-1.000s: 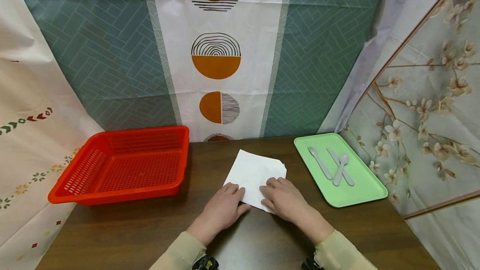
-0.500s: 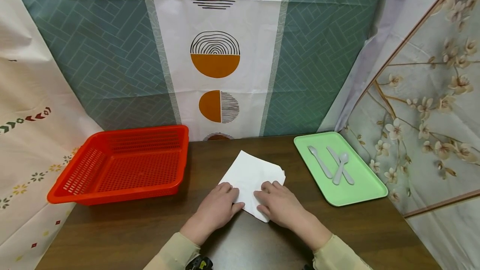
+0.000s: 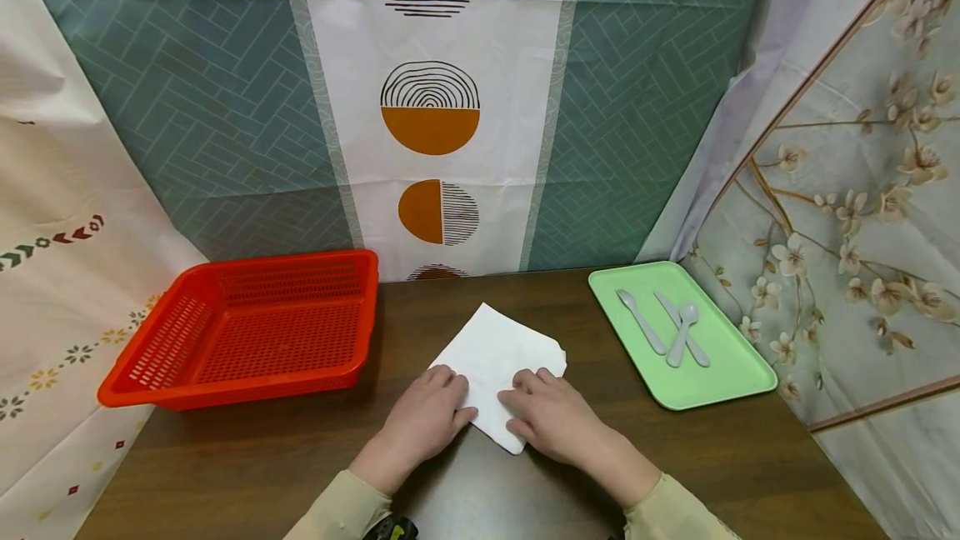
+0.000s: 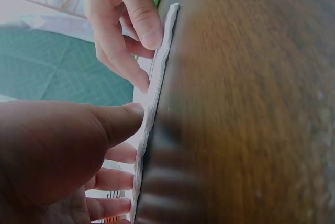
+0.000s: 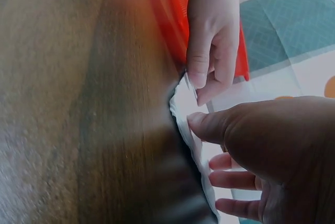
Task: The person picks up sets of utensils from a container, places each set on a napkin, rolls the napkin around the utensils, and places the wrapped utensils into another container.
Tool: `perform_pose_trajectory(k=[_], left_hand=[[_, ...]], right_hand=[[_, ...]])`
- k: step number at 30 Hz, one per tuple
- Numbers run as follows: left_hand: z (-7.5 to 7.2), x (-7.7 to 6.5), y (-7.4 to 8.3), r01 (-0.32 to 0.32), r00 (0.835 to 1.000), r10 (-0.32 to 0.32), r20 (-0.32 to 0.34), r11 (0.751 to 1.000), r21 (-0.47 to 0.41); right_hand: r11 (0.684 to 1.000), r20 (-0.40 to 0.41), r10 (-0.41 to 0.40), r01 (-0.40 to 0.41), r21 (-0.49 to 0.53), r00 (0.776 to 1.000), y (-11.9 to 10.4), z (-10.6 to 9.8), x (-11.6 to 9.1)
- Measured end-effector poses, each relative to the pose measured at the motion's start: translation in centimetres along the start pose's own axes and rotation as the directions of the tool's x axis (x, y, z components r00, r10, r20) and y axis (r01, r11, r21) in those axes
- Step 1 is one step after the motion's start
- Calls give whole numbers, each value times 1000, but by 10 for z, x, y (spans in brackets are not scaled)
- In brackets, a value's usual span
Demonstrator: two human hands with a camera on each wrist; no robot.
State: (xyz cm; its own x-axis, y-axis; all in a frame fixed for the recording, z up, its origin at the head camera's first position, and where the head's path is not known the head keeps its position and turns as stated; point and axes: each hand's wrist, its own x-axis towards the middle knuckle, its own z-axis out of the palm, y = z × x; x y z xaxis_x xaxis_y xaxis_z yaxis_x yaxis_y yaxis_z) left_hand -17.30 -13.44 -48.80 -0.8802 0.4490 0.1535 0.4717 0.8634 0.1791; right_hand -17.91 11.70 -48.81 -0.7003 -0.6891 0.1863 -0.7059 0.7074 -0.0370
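Observation:
A folded white napkin lies flat on the brown table at an angle, one corner toward me in the head view. My left hand rests its fingertips on the napkin's left side, thumb by the near edge. On its right side, my right hand touches the top with spread, slightly bent fingers. Both wrist views show the napkin's layered edge low against the table, with fingertips and thumbs pressing on it. Neither hand curls around it.
A red perforated basket stands at the back left. At the right, a light green tray carries a grey fork, a knife and a spoon. Patterned curtains hang behind the table.
The napkin has turned clockwise in the head view, its near corner swinging left and toward me. Both hands have shifted a little left and nearer with it.

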Motion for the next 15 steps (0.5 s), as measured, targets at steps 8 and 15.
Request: perform_pose_trajectory(k=[8, 15], left_hand=[[0, -1, -3, 21, 1000, -21, 2, 1000, -3], [3, -1, -3, 30, 999, -30, -9, 1000, 0]], right_hand=[[1000, -10, -10, 10, 15, 1000, -2, 0, 0], [998, -19, 24, -23, 50, 1000, 4, 0, 1]])
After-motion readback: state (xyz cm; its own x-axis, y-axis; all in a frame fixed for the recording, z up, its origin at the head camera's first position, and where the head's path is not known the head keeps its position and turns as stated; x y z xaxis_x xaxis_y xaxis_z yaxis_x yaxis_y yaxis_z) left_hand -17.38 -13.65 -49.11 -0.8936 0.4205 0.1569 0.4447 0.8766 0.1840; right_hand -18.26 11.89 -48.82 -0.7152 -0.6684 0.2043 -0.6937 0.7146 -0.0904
